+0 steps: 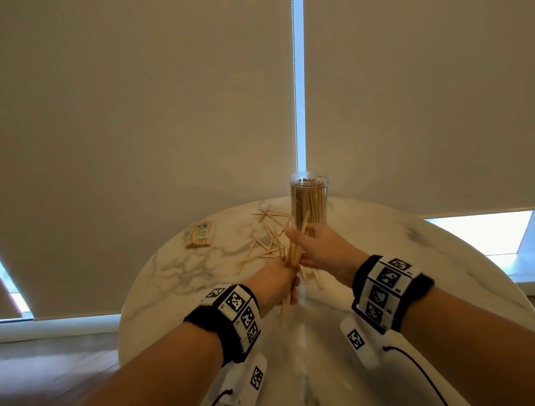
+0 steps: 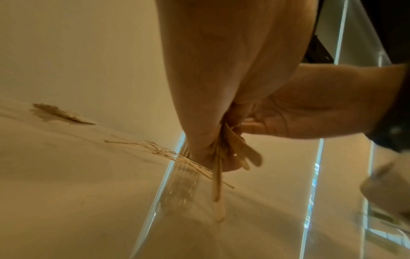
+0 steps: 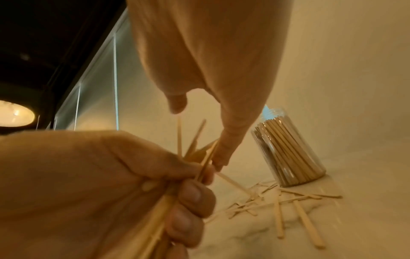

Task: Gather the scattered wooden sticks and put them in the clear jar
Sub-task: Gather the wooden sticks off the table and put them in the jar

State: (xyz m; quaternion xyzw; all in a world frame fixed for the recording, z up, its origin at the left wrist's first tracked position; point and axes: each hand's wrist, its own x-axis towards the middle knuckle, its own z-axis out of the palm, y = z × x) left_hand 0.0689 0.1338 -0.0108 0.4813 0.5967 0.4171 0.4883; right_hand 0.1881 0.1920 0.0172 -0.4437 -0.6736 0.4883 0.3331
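The left hand [image 1: 277, 282] is curled tightly round a bundle of wooden sticks [image 1: 291, 258], held above the bench [image 1: 175, 274] just in front of the clear jar [image 1: 309, 199]. The right hand [image 1: 319, 245] has its fingers partly extended against the bundle's upper ends; whether it pinches any stick cannot be determined.

The jar stands upright, uncapped and already densely packed. More scattered sticks [image 1: 263, 241] lie to its left and front, and a small packet of picks [image 1: 200, 235] lies further left.

Risks:
- The bundle is splayed and uneven. Unaligned ends may catch on the jar rim and spill.
- Little free space appears to remain in the jar. Forced insertion may tip it.
- A loosened grip may drop sticks.
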